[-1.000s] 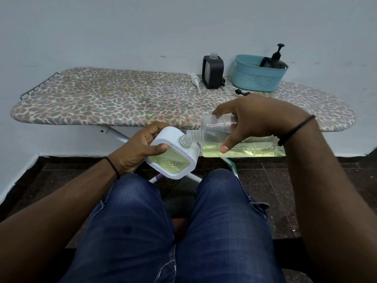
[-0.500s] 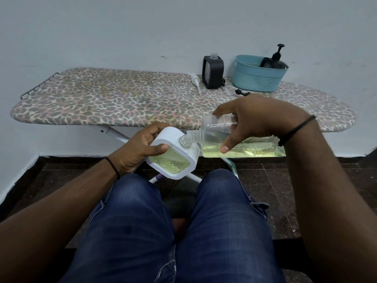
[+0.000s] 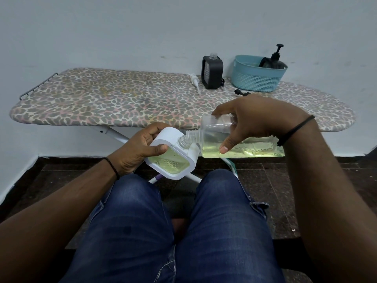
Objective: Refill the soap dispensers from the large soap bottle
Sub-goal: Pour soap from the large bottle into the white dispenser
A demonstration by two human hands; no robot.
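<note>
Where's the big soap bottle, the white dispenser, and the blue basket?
large soap bottle [image 3: 212, 139], head view, on its clear side wall.
white soap dispenser [image 3: 166, 135], head view, on its white frame.
blue basket [image 3: 256, 81], head view, on its woven front wall.

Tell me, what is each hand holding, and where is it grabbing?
The left hand grips the white soap dispenser by its upper side. The right hand holds the large clear soap bottle around its body, near the neck.

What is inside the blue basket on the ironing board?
A dark pump dispenser leans inside the blue basket, its pump head poking above the rim. The basket wall hides its lower part and anything else at the bottom.
</note>
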